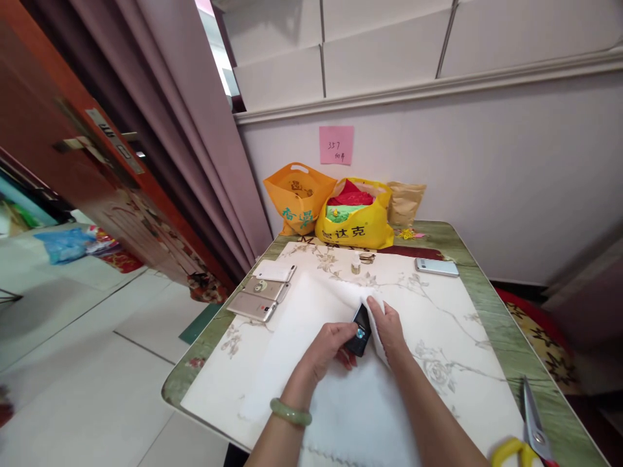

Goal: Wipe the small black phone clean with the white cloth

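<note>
A small black phone (361, 336), with a shiny blue-silver button on its face, is tilted over the middle of the table. My left hand (331, 347), with a green bangle (291, 412) on its wrist, grips the phone between thumb and fingers. On the other side, my right hand (388, 324) pinches a fold of white cloth (311, 324) against the phone's right edge. The rest of the cloth spreads over the tabletop and down toward me. Part of the phone is covered by my fingers.
Three phones (253, 306) lie at the left, and a silver phone (437, 266) at the right. A small bottle (355, 263) stands behind the cloth. Yellow-handled scissors (533, 425) lie at the near right. An orange bag (298, 207) and a filled yellow bag (355, 224) stand against the wall.
</note>
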A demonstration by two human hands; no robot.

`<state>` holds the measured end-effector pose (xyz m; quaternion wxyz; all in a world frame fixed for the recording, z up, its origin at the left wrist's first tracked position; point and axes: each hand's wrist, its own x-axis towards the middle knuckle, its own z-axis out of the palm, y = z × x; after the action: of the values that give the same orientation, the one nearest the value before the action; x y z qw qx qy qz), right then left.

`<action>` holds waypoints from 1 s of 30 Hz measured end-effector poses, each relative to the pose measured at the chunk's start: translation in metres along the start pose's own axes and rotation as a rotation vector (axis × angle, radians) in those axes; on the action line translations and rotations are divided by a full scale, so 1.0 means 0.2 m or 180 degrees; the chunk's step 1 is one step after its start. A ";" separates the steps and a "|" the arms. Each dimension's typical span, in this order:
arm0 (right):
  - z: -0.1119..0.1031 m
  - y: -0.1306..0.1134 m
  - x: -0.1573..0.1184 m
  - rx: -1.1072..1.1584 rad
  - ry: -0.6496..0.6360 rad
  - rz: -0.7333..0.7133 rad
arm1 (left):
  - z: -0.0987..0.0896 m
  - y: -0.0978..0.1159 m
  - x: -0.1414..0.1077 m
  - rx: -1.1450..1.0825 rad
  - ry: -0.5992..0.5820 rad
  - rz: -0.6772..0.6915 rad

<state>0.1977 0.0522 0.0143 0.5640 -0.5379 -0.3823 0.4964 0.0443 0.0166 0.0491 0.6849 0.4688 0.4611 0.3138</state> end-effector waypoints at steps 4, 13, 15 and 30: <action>0.01 0.00 -0.01 -0.0143 -0.0132 -0.0107 | 0.02 0.00 0.05 0.0527 0.0239 0.0211; 0.02 -0.01 -0.01 -0.0217 -0.0467 -0.0174 | 0.09 -0.04 0.13 0.0585 0.1515 0.0826; 0.01 -0.01 -0.01 -0.0263 -0.0633 -0.0132 | 0.09 -0.04 0.15 0.0527 0.1837 0.0866; 0.02 0.00 -0.01 0.0085 -0.0329 -0.0077 | 0.13 -0.03 0.09 0.2003 0.1629 0.1958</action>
<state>0.1938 0.0507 0.0150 0.5566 -0.4993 -0.4108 0.5216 0.0753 0.0213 0.0409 0.2515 0.6746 0.5269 0.4517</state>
